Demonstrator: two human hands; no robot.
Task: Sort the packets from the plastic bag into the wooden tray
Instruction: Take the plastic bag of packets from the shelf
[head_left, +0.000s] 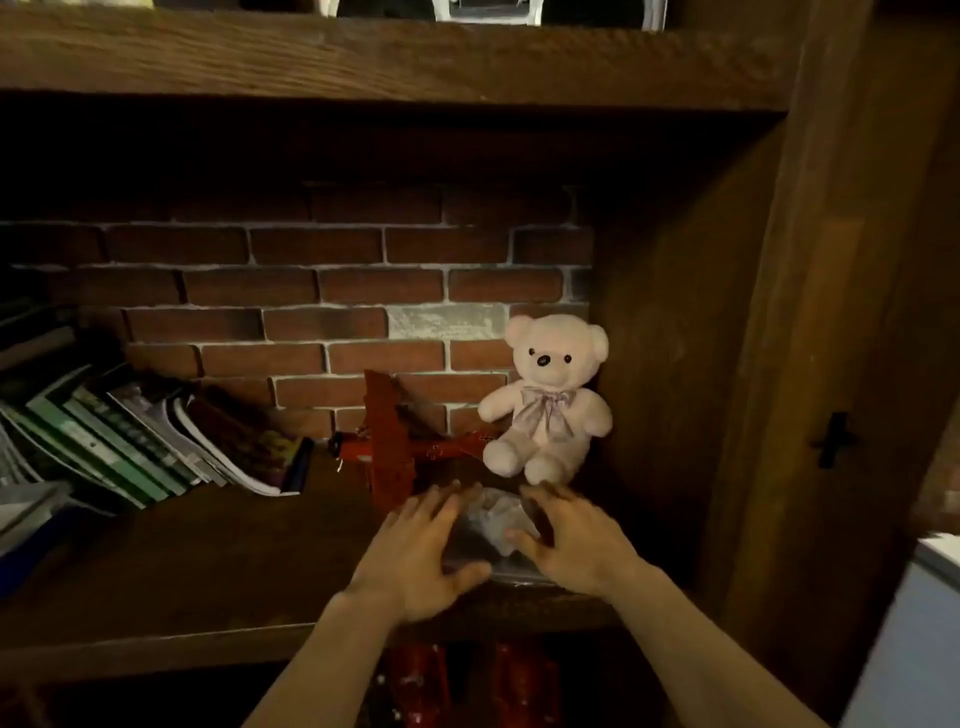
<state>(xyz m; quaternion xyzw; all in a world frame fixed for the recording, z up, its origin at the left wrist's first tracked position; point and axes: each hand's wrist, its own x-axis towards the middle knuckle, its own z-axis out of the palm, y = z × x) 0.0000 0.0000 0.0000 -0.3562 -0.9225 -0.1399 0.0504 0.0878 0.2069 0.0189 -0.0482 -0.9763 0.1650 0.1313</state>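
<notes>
Here the clear, crumpled plastic bag lies at the wooden shelf's front edge, before a cream teddy bear. Left hand and right hand flank it, each grip spread open. Best gather it from both sides, supporting underneath.

Both bare forearms rise from the lower edge of the view and converge toward the middle. The left hand is palm-down, its fingers spread and stretched forward, thumb splayed toward the other hand. The right hand sits just beside it, level with it, fingers curled loosely downward, thumb pointing inward at the left. Neither grip is closed; a narrow gap separates the 2 hands. Motion blur softens both sets of fingertips.
</notes>
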